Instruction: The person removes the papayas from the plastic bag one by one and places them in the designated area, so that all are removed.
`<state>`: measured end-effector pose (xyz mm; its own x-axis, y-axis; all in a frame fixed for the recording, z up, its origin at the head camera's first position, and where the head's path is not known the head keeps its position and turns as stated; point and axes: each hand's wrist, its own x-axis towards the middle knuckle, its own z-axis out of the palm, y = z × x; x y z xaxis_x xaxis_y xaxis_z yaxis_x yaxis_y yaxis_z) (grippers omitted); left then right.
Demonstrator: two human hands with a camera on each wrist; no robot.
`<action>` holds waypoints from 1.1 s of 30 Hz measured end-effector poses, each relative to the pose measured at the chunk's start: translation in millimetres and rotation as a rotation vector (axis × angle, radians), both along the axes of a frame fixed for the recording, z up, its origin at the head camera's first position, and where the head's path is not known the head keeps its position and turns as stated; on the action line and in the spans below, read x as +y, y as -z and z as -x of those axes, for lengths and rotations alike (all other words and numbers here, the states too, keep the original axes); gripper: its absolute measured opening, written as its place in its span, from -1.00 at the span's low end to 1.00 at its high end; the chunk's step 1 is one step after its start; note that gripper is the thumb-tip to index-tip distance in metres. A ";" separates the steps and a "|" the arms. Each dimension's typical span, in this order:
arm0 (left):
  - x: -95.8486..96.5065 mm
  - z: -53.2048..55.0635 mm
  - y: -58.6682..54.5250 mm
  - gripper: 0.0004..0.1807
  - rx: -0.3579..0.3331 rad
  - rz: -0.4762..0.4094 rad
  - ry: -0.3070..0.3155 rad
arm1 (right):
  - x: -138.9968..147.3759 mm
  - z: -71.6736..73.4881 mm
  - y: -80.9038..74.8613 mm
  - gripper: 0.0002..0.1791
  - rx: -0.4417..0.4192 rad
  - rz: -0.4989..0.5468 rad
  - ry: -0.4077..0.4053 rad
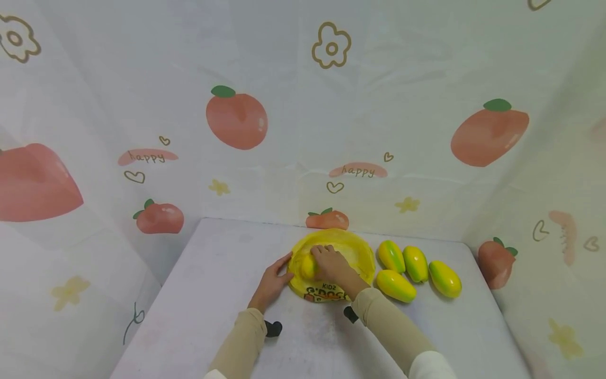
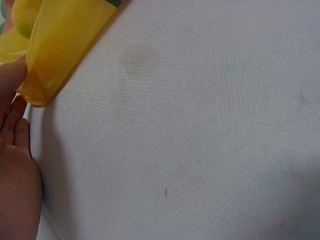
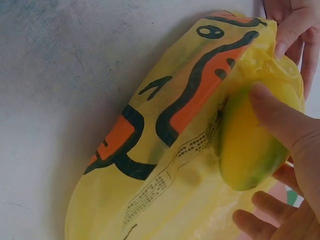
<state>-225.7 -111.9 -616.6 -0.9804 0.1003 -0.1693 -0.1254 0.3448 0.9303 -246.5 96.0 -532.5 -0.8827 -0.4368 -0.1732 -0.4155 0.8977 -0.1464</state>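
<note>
A yellow plastic bag (image 1: pixel 366 258) with printed letters and a cartoon lies on the white table, its mouth spread into a round opening. At the bag's left rim is my left hand (image 1: pixel 271 284); in the left wrist view its thumb (image 2: pixel 12 77) and fingers pinch the thin edge. Inside the opening, my right hand (image 1: pixel 333 267) holds a yellow-green mango (image 3: pixel 255 137), thumb on one side and fingers round the other. In the head view this mango shows partly, left of the right hand.
Several more mangoes (image 1: pixel 396 285) lie on the table (image 1: pixel 222 252) just right of the bag. A fabric backdrop (image 1: pixel 284 184) printed with fruit and flowers stands behind the table and along both sides. Black wrist pieces (image 1: pixel 273 329) show beside the sleeves.
</note>
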 end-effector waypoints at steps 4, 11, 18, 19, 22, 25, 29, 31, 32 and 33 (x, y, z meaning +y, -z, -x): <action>1.4 0.7 1.6 -0.35 -0.005 -0.001 0.004 | 2.5 -3.2 -2.1 -0.15 0.027 -0.007 -0.006; 3.3 0.9 0.9 -0.35 -0.016 0.021 -0.003 | 6.0 -5.7 -4.3 -0.20 0.032 -0.018 -0.028; 1.8 -1.1 -0.6 -0.35 -0.014 0.017 -0.013 | 9.2 -2.3 -7.7 -0.18 0.015 -0.011 -0.075; 1.6 -1.3 -0.6 -0.35 -0.012 0.018 -0.013 | 9.8 -2.2 -8.7 -0.17 0.015 -0.008 -0.075; 1.1 -2.2 -1.0 -0.35 -0.005 0.016 -0.009 | 12.3 -2.3 -11.3 -0.18 0.040 0.004 -0.078; 0.8 -3.7 -2.4 -0.34 -0.003 0.002 -0.010 | 15.2 -3.8 -14.6 -0.19 0.075 0.017 -0.086; 0.9 -4.8 -4.7 -0.34 0.004 -0.004 -0.015 | 18.6 -5.5 -19.8 -0.21 0.092 0.046 -0.077; 1.3 -4.9 -5.4 -0.34 0.004 0.002 -0.015 | 20.3 -6.1 -22.3 -0.21 0.087 0.053 -0.061; 1.4 -4.9 -5.4 -0.34 0.012 0.008 -0.011 | 21.3 -6.1 -23.1 -0.21 0.085 0.053 -0.051; 1.6 -5.0 -5.6 -0.34 0.017 0.010 -0.008 | 22.4 -6.0 -23.7 -0.21 0.085 0.050 -0.043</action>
<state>-220.6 -110.3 -611.0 -0.9840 0.0906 -0.1534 -0.1122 0.3533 0.9287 -240.5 118.4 -508.8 -0.8736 -0.4807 -0.0758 -0.4661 0.8713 -0.1536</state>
